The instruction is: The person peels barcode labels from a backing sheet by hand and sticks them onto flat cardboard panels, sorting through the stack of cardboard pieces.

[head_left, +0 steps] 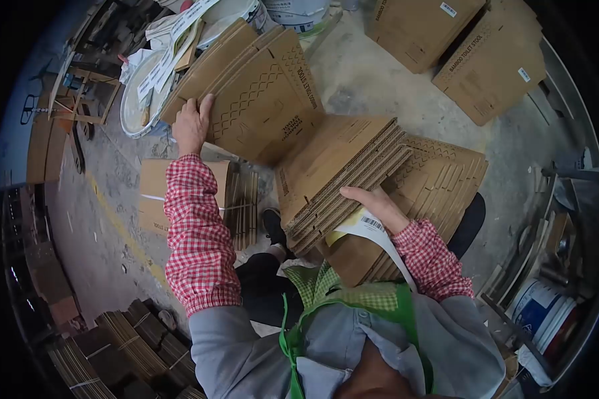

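My left hand [194,125] holds the top edge of upright flat cardboard pieces [263,100] printed with black lines and text. My right hand [377,205] grips the edge of a thick stack of folded cardboard [339,169], thumb on top and the other fingers hidden. The stack lies tilted across my lap, its layered edges facing me. Beside my right hand hangs a white and yellow label strip [365,228] with a barcode. Under and to the right of the stack, more folded cardboard [439,176] fans out over my leg.
Two printed cartons [489,66] stand at the upper right. A tied cardboard bundle [180,193] lies on the floor at the left, with more bundles [123,346] at the lower left. Buckets stand at the top [296,14] and right [539,309].
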The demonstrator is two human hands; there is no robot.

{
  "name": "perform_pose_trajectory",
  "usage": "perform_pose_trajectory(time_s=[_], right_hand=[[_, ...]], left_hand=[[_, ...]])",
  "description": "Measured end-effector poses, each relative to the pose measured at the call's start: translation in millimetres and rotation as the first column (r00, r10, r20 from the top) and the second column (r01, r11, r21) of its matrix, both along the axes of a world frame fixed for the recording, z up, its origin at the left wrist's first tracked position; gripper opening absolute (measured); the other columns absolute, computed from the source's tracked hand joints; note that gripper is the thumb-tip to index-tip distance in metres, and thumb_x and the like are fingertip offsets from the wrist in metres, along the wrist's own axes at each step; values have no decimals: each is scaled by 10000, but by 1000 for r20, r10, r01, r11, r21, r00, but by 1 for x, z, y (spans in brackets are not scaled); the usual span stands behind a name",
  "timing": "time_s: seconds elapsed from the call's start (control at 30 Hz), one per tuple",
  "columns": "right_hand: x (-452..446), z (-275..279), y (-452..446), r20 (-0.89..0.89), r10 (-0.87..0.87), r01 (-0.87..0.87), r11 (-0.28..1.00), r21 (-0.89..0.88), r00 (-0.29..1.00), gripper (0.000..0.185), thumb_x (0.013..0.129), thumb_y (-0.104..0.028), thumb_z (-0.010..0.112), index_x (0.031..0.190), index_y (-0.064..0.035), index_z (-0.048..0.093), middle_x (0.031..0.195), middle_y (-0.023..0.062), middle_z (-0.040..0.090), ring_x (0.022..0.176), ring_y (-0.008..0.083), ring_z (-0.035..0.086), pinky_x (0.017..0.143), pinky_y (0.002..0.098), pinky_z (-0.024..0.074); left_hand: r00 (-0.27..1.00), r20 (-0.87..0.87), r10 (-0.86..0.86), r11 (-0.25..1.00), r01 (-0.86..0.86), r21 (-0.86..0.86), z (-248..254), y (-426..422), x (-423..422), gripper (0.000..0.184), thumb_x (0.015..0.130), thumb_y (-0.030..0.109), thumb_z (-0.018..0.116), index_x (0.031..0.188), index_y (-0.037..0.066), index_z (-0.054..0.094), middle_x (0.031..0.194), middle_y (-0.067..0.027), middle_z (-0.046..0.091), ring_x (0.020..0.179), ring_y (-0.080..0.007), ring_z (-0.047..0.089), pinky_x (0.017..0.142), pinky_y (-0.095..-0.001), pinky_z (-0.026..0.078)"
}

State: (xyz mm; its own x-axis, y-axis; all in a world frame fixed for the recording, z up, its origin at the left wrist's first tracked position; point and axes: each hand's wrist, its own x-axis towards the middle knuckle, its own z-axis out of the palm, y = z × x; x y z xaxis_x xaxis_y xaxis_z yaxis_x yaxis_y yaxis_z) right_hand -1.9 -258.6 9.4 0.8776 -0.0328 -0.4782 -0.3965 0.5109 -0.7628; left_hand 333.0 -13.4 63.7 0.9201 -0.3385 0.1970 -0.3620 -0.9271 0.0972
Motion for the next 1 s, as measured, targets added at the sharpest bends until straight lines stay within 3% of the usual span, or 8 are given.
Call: perform_pose_trajectory(time_s=[0.27, 0.33, 0.43, 0.6, 0.7, 0.83, 0.9, 1.0], right_hand=[[2, 2, 0, 20, 5, -4, 999, -35, 1000, 523, 809, -276, 691, 1211, 17, 529, 1161, 105, 588, 1065, 196, 552, 942, 304, 435], [2, 4, 1, 14, 3, -2, 999, -49, 1000, 520, 809, -267, 692, 1212, 15, 525, 1161, 104, 585, 1067, 194, 549, 943, 306, 436], [4, 6, 1, 15, -17, 17, 1000, -19, 1000, 514, 808, -252, 695, 1213, 9, 517, 1153, 101, 581, 1067, 193, 547, 943, 305, 437], [6, 10, 0, 6, 4, -4, 1000, -16, 1000, 502, 812, -230, 693, 1216, 3, 508, 1144, 100, 576, 1065, 192, 544, 934, 303, 444], [9, 14, 2, 7, -17, 17, 1000, 18, 1000, 486, 817, -209, 692, 1209, 4, 500, 1154, 90, 564, 1059, 181, 541, 929, 313, 449], [10, 13, 1, -27, 9, -8, 999, 35, 1000, 623, 842, -152, 641, 1366, 11, 347, 1324, 107, 450, 1209, 203, 442, 1019, 309, 372], [10, 26, 2, -61, 4, -1, 998, 56, 998, 627, 847, -134, 626, 1380, 13, 329, 1347, 108, 436, 1228, 206, 432, 1023, 313, 370], [6, 25, 5, -94, -29, 41, 991, 129, 995, 617, 853, -125, 625, 1378, 5, 328, 1333, 110, 444, 1203, 209, 459, 1011, 320, 390]], left_hand=[[983, -182, -8, 990, -19, -142, 18, -2, 3, 603, 911, 571, 410, 1163, 48, 576, 1055, -193, 645, 1012, -373, 591, 832, -406, 448], [882, -431, -192, 920, 9, -391, 12, 8, 20, 598, 900, 555, 461, 1137, 24, 600, 1016, -183, 654, 957, -329, 619, 842, -372, 439], [858, -466, -215, 887, -27, -460, 7, 7, 22, 563, 894, 521, 510, 1108, 13, 624, 982, -150, 659, 904, -251, 626, 848, -326, 433], [677, -712, -185, 933, -106, -343, 43, -16, -21, 581, 840, 520, 602, 1069, -11, 648, 941, -114, 666, 896, -174, 612, 783, -289, 463], [505, -774, -383, 924, 211, -319, 30, -33, -68, 650, 797, 529, 644, 1167, -3, 609, 999, -177, 659, 953, -235, 619, 838, -312, 467], [405, -752, -519, 851, 165, -499, -11, -49, -158, 791, 763, 595, 629, 1300, 31, 488, 1170, -217, 591, 1118, -352, 543, 950, -378, 426], [583, -692, -426, 901, 203, -383, -20, -49, -179, 785, 773, 612, 601, 1290, 32, 493, 1187, -228, 572, 1145, -385, 501, 987, -407, 393], [584, -675, -451, 867, 107, -486, -38, -45, -191, 796, 775, 612, 592, 1305, 29, 472, 1341, -218, 440, 1253, -390, 359, 1048, -439, 308]])
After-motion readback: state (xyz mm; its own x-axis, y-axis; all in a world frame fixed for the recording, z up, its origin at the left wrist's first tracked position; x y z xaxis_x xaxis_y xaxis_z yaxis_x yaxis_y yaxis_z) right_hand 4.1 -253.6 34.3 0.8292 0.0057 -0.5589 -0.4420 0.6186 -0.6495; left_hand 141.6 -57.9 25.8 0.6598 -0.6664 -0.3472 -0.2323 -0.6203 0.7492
